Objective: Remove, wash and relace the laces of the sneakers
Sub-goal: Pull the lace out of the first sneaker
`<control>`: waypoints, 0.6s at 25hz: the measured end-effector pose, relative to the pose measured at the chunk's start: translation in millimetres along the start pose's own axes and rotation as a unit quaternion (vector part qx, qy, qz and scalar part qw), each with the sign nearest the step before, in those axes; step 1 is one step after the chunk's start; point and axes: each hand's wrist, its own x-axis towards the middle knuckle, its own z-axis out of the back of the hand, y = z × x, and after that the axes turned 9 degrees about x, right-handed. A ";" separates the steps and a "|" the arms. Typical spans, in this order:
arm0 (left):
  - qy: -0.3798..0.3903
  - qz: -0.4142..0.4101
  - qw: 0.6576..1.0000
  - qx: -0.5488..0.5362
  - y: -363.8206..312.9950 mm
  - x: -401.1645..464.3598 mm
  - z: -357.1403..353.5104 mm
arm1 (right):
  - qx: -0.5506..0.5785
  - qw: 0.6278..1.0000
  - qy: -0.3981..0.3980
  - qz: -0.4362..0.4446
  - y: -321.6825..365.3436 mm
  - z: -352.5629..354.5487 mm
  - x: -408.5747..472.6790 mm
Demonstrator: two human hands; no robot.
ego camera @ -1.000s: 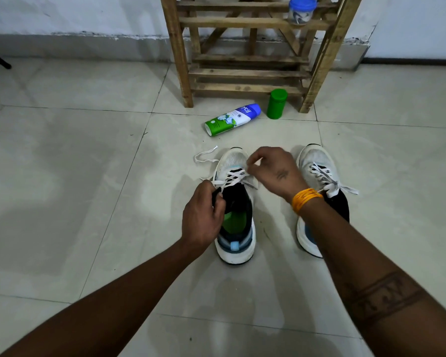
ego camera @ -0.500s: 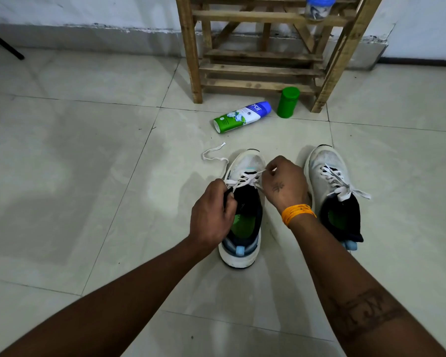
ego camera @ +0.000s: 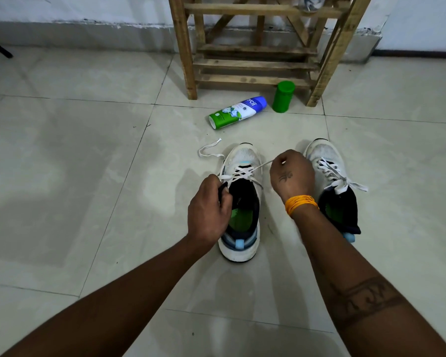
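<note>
Laces on the left sneaker, mid-floor, look part-unthreaded: right hand pinches a taut strand, left hand grips the collar, so next likely comes pulling it free of the eyelet.

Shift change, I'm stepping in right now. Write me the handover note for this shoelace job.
Left hand: grips the collar of the left sneaker, steadying it.
Right hand: pinches that sneaker's lace, drawn out taut to the right; the lace's other end lies loose on the floor to the left.
Right sneaker: beside it, fully laced, ends hanging untied.
Whether laces are coming out or going in cannot be told from this view.
Left: finish the left sneaker's lace, then deal with the right one.
</note>
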 end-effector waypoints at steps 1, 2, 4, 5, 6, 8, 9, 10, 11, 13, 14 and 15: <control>0.004 -0.003 1.000 0.002 0.6 -1.0 0.2 | 0.001 1.000 0.026 0.002 -2.6 1.6 0.1; 0.007 -0.009 1.000 0.003 1.0 -1.7 0.2 | 0.007 0.998 0.063 0.023 -0.8 3.7 -3.4; 0.006 -0.021 1.000 0.003 0.8 -1.5 -0.2 | 0.023 0.985 0.143 0.095 9.9 4.5 -15.2; 0.004 -0.025 1.000 0.004 0.7 -1.0 -0.9 | 0.001 0.974 0.187 0.129 15.8 2.3 -21.0; 0.001 -0.027 1.000 0.006 0.9 -1.4 -1.5 | -0.045 0.961 0.220 0.164 22.0 -1.2 -26.0; -0.006 -0.029 1.000 0.007 2.5 -2.5 -1.9 | -0.133 0.944 0.223 0.202 28.4 -9.3 -30.4; -0.006 -0.028 1.000 0.005 2.5 -2.5 -2.1 | -0.134 0.952 0.197 0.189 28.8 -11.7 -31.7; -0.005 -0.027 1.000 0.003 1.4 -2.8 -2.5 | -0.094 0.971 0.168 0.144 27.1 -15.1 -33.0; -0.003 -0.031 1.000 0.003 -0.8 -2.9 -2.7 | -0.014 0.988 0.137 0.066 26.1 -16.8 -36.1; -0.001 -0.043 0.999 0.010 -5.9 -2.9 -4.8 | 0.169 0.977 0.080 -0.101 26.9 -22.9 -47.1; -0.002 -0.050 0.999 0.014 -7.6 -2.6 -6.0 | 0.225 0.963 0.055 -0.140 25.9 -27.1 -52.7; -0.004 -0.055 0.998 0.017 -8.2 -3.4 -6.7 | 0.248 0.956 0.040 -0.149 25.5 -29.5 -57.9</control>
